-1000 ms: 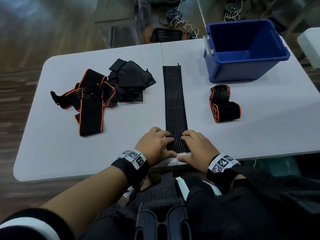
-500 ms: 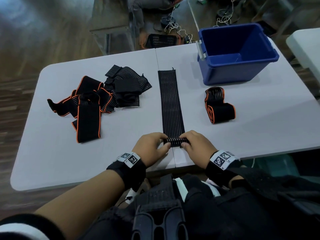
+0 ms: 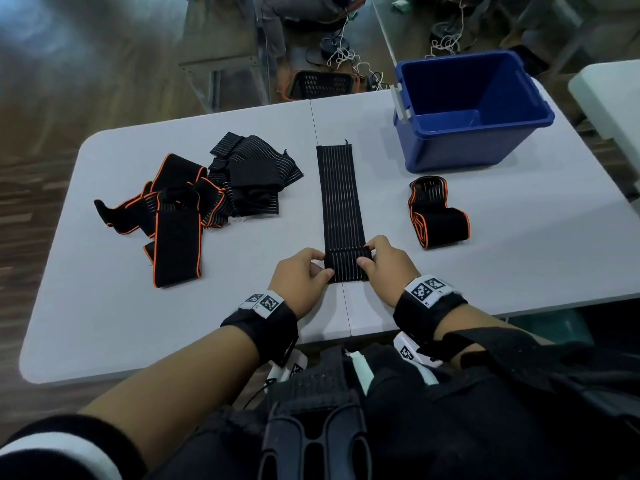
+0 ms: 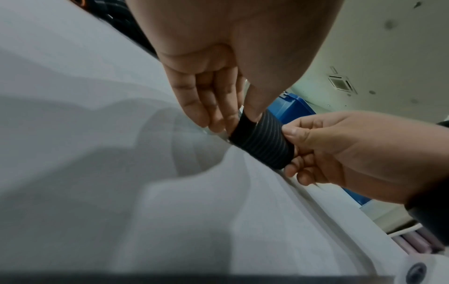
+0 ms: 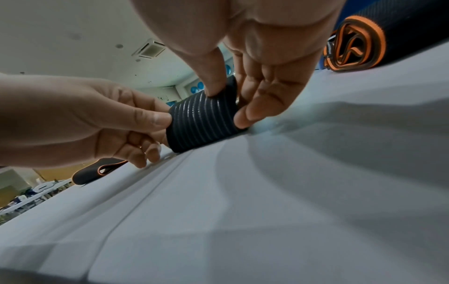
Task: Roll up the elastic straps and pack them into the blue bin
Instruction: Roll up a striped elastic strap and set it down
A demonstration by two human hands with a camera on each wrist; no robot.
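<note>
Both hands pinch the rolled near end of the black ribbed elastic strap [image 3: 341, 202].
Left hand [image 3: 299, 280] and right hand [image 3: 388, 268] grip its ends with thumb and fingers; its unrolled length lies flat on the grey table [image 3: 121, 306], left of the blue plastic bin [image 3: 467, 143].

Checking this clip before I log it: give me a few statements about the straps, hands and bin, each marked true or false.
1. Both hands pinch the rolled near end of the striped strap. True: the left hand holds one side of the roll, the right hand the other.
2. The blue bin already holds rolled straps. False: the part of its inside that shows is bare.
3. An orange-edged strap lies bundled beside the bin on the table. True.
4. The striped strap is rolled up completely. False: most of it lies flat, stretching away from the person.
5. The pile of loose straps lies to the right of the striped strap. False: it lies to its left.
</note>
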